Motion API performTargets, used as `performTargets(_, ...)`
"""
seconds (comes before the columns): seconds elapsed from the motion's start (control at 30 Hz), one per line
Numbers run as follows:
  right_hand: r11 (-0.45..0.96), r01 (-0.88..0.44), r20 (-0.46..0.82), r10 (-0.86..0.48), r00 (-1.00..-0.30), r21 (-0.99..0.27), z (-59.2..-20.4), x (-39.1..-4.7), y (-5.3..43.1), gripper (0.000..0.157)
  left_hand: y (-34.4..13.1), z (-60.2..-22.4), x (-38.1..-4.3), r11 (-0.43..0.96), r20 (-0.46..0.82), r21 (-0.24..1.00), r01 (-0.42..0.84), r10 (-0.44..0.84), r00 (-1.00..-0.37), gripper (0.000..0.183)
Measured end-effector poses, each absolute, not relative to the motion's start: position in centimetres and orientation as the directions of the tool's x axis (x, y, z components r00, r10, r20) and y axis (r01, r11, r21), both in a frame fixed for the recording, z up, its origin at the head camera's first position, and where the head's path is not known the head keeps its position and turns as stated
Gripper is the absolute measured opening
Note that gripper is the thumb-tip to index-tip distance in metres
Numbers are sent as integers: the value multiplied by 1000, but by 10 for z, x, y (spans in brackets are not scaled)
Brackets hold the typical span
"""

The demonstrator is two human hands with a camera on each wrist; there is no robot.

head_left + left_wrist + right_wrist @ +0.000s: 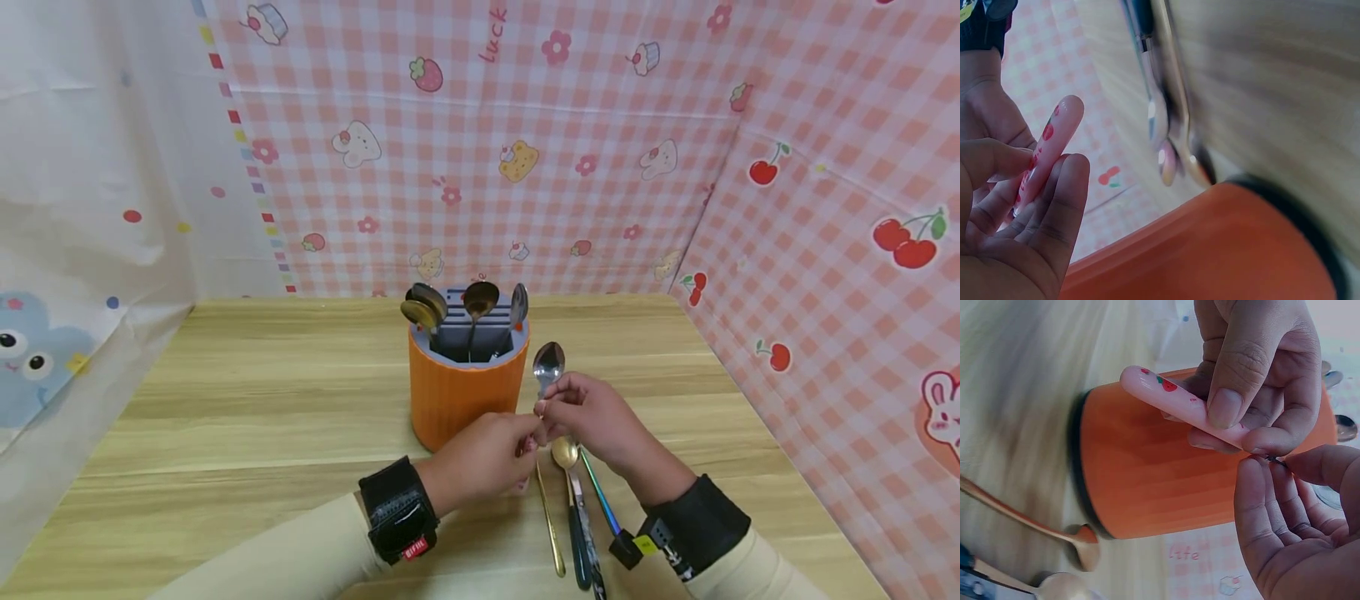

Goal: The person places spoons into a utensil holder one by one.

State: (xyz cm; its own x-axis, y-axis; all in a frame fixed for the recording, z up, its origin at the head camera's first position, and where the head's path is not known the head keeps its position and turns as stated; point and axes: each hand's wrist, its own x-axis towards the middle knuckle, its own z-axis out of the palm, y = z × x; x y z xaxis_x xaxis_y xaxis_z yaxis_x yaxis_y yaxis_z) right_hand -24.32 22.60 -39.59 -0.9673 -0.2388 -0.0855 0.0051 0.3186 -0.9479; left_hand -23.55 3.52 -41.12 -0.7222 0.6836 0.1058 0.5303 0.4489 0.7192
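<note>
Both hands hold one spoon, its shiny silver bowl upward, just right of an orange utensil holder. My left hand pinches the pink handle, printed with red strawberries, between thumb and fingers. Higher up, at the thin neck below the bowl, my right hand pinches the same spoon. In the left wrist view the rounded handle end sticks out past the left fingers. Inside the holder stand several spoons, among them a gold one, a dark bronze one and a silver one.
Several spoons lie on the wooden table below the hands: a slim gold one, one with a dark handle, a patterned handle and a rainbow-coloured handle. Pink checked cloth hangs behind and at right.
</note>
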Motion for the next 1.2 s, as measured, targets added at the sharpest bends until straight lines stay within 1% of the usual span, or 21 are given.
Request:
performTargets(0.2,339,-55,-32,-248,-968,-939,-383,-245,223,20,32,-397,-236,447,116,716,535,680,-724,9)
performTargets(0.4,367,-57,-26,-217,-976,-929,-369,-246,220,23,29,-385,-236,457,162,674,581,676,-719,7)
performTargets(0.57,405,-72,-10,-196,-980,-911,-357,-247,216,21,26,-376,-236,471,172,662,583,662,-729,9)
performTargets(0.83,390,-70,-14,-207,-978,-918,-342,-250,209,20,21,-363,-235,490,163,667,561,639,-752,13)
performTargets(1.03,395,-88,9,-197,-980,-914,-331,-251,203,21,17,-355,-236,478,225,637,606,636,-738,12)
performTargets(1.2,373,-121,43,-210,-977,-920,-322,-252,198,20,12,-347,-236,500,296,568,654,618,-729,12)
